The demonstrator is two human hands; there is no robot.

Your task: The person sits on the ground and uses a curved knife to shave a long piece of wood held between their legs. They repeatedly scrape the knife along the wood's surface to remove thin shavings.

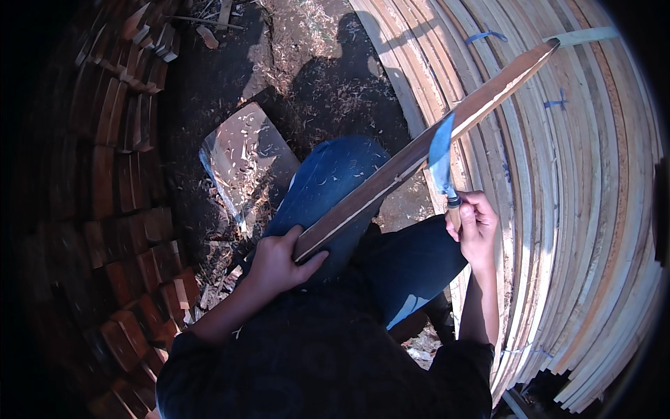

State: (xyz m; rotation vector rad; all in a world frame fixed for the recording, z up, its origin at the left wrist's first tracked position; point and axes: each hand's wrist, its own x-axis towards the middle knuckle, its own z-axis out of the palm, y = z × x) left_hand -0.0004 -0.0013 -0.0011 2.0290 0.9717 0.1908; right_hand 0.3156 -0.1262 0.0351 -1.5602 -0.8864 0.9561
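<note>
A long brown wooden strip [377, 183] with pale edges slants from my lap up to the far right, crossing my knee. My left hand [278, 264] is closed around its near end. In my right hand [476, 225] is a knife [441, 157], gripped by its short wooden handle. The blade points away from me and lies against or just over the strip's right edge, about midway along; I cannot tell whether it is cutting in. The strip's far end reaches over the stacked boards.
Long pale boards [579, 174] lie stacked along the right, some tied with blue strips. Short reddish wood pieces [112, 244] are piled at the left. A flat board [244, 140] strewn with shavings rests on the dark ground beyond my knee, and shavings lie scattered around it.
</note>
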